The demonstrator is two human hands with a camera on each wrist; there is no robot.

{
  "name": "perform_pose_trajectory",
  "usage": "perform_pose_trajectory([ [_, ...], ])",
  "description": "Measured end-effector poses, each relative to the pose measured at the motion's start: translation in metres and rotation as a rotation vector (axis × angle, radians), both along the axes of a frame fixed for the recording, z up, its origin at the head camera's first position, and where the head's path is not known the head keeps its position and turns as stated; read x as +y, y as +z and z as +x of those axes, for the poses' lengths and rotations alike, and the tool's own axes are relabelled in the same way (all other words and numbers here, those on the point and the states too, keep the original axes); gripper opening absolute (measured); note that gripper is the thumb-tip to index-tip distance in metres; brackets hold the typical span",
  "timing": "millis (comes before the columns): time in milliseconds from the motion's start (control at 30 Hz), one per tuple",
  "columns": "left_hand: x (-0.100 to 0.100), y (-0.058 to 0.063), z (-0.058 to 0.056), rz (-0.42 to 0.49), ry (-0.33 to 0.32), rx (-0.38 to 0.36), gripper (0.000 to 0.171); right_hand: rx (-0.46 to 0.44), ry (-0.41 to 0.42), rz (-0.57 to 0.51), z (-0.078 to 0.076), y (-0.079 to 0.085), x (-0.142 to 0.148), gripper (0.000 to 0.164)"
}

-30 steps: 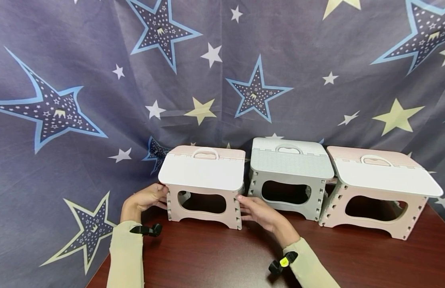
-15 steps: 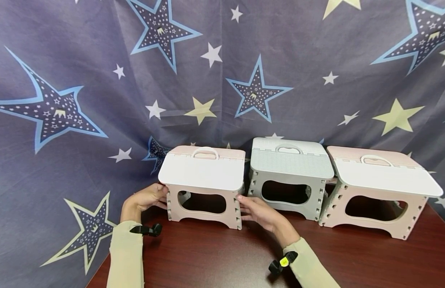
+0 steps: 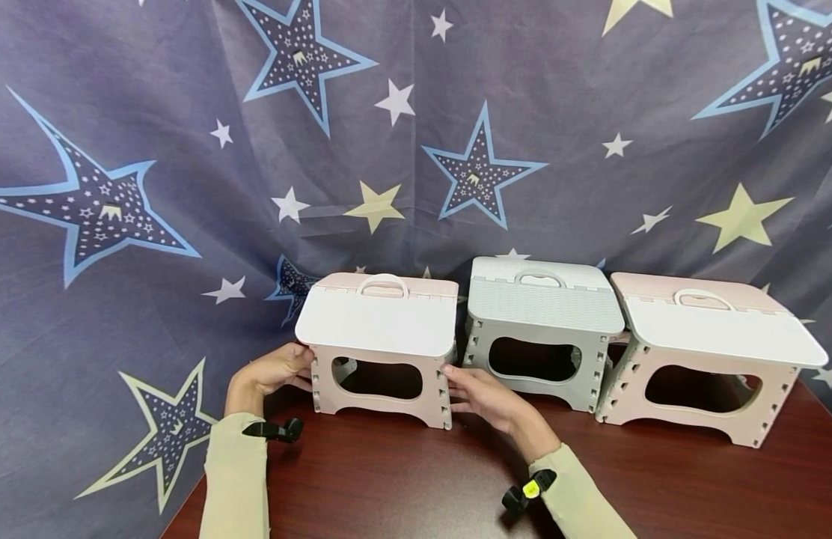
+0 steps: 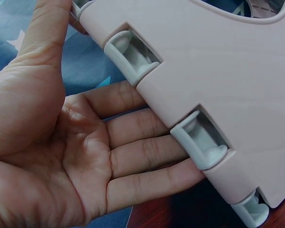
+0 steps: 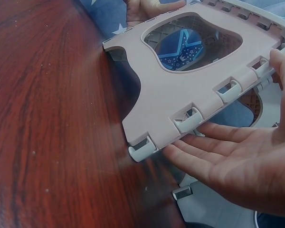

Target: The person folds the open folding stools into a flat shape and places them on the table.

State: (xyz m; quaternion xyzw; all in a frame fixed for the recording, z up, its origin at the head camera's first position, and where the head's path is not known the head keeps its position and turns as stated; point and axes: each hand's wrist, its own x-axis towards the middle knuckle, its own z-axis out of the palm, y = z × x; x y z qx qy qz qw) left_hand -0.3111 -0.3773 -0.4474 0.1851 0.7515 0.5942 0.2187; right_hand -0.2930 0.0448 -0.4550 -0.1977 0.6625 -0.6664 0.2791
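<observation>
A folding step stool (image 3: 375, 322) with a white and pink top, pink front panel and carry handle stands unfolded on the table. My left hand (image 3: 262, 376) touches its left side. The left wrist view shows that hand's fingers (image 4: 142, 154) stretched out straight, their tips passing behind the hinged edge; the thumb tip is cut off above. On the opposite side my right hand (image 3: 488, 400) touches the stool, thumb by the front corner. In the right wrist view its straight fingers (image 5: 204, 147) reach against the side beneath the hinges.
A grey-green folding stool (image 3: 544, 307) stands just right of the held-at stool, with another pink and white stool (image 3: 719, 329) beyond it. Behind them hangs a star-patterned curtain (image 3: 362, 150). The dark red wooden table (image 3: 402, 479) extends in front.
</observation>
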Motion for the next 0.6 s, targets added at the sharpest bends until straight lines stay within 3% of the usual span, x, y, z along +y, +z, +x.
perform_pose_trajectory([
  [233, -0.0001, -0.0005, 0.0003, -0.004, 0.003, 0.001, 0.070, 0.000, 0.008, -0.004, 0.0000, 0.0001, 0.0004, 0.063],
  [600, 0.0005, -0.0004, 0.0012, -0.003, -0.008, 0.000, 0.061, 0.002, 0.016, -0.001, -0.0001, -0.0005, 0.0017, 0.062],
])
